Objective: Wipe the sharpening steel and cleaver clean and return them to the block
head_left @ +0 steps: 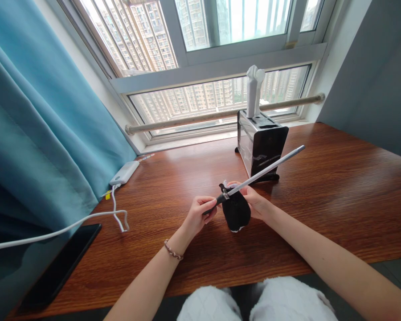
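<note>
My left hand (200, 216) is closed around the black handle of a long, thin rod (265, 171) that looks like a sharpening steel. The rod slants up to the right, its silver tip pointing toward the window. Just under it hangs a rounded black piece (236, 211) with white showing at its top and bottom edges; I cannot make out what it is. My right hand (252, 198) grips this black piece from behind, some fingers hidden by it. Beyond the hands stands a black and silver knife block (267, 147), with two white-wrapped things (251, 91) upright in its slots.
A white power strip or adapter (124, 173) with a white cable (53, 234) lies at the left of the wooden table (173, 178). Near the left edge is a black tablet-like slab (65, 263). Blue curtain (36, 111) hangs on the left; a barred window is behind.
</note>
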A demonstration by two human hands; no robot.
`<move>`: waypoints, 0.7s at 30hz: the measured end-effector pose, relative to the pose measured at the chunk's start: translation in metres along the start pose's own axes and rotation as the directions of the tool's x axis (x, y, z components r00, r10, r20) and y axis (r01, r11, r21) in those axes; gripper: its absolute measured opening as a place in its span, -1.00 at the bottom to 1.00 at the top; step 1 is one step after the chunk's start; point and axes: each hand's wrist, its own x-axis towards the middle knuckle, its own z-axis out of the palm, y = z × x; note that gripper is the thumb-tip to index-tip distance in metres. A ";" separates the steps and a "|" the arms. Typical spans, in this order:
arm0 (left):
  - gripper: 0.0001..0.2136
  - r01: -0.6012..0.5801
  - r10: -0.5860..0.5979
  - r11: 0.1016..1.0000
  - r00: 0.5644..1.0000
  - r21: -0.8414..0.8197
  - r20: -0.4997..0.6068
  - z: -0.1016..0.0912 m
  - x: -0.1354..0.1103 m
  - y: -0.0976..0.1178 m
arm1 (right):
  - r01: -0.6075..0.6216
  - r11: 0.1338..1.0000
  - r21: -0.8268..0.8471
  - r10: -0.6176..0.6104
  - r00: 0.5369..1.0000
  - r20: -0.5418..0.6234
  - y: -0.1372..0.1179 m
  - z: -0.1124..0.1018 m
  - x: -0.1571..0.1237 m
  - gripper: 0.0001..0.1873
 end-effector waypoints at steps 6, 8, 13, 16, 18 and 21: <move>-0.71 0.077 -0.057 0.981 0.992 -0.178 0.111 -0.008 0.003 -0.004 | 0.005 0.999 0.031 -0.006 0.999 0.033 0.000 0.004 0.000 -0.51; -0.71 0.092 -0.064 0.975 0.988 -0.202 0.139 -0.009 0.003 -0.004 | 0.011 1.000 0.026 -0.011 1.000 0.007 0.000 0.003 0.001 -0.56; -0.70 0.109 -0.079 0.977 0.984 -0.183 0.162 -0.007 0.002 -0.002 | 0.067 0.997 0.037 -0.063 0.991 -0.114 -0.001 0.001 0.003 -0.70; -0.69 0.127 -0.098 0.980 0.978 -0.151 0.184 -0.005 0.001 -0.001 | 0.062 0.998 0.021 -0.060 0.995 -0.077 -0.003 0.004 0.001 -0.58; -0.69 0.149 -0.120 0.980 0.972 -0.132 0.204 -0.005 0.002 0.000 | 0.034 0.999 -0.008 -0.034 0.999 -0.020 -0.004 0.006 -0.001 -0.51; -0.69 0.182 -0.150 0.975 0.962 -0.124 0.228 -0.005 0.003 0.000 | 0.007 0.998 -0.058 -0.006 1.000 0.007 -0.005 0.005 -0.002 -0.48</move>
